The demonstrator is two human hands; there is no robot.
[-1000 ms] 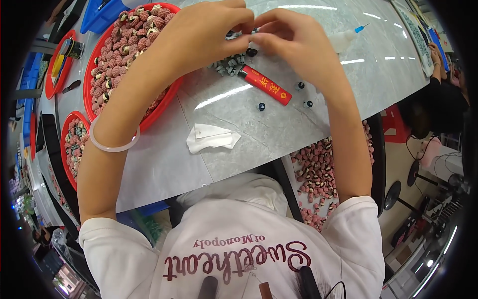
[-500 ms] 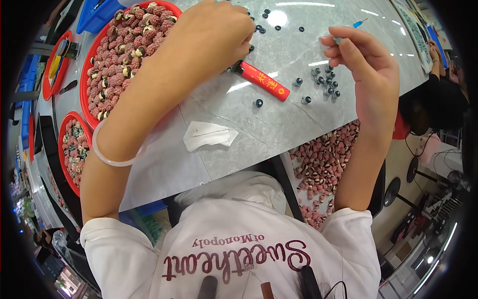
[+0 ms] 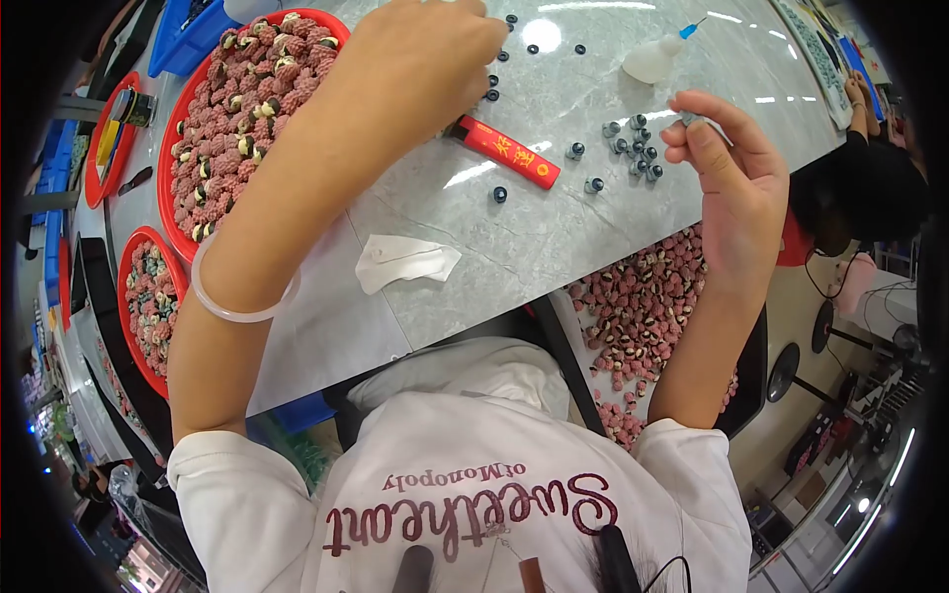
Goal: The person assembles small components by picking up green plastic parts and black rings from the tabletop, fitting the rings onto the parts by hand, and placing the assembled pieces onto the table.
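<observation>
My right hand [image 3: 730,163] is raised over the right part of the table, thumb and fingertips pinched on a small greyish piece [image 3: 689,118]. Below and left of it stands a cluster of small grey, dark-topped pieces [image 3: 643,150], with a few more apart from it. My left hand [image 3: 430,64] reaches to the far side near small black rings [image 3: 533,48]. Its fingers are mostly hidden behind the hand's back and cut by the upper edge. Between the hands lies a flat red stick [image 3: 509,151] with gold marks and a black end.
A red basin [image 3: 170,188] of pink, berry-shaped pieces stands left, with a smaller red basin [image 3: 129,287] nearer. A white squeeze bottle [image 3: 647,62] with a blue needle tip stands far right. Folded white tissue [image 3: 407,263] lies near the front edge. Pink pieces [image 3: 643,311] fill a tray below the table.
The view has shifted slightly, bringing the white bottle into sight behind my right hand. My right hand still pinches the small piece; my left stays near the black rings.
</observation>
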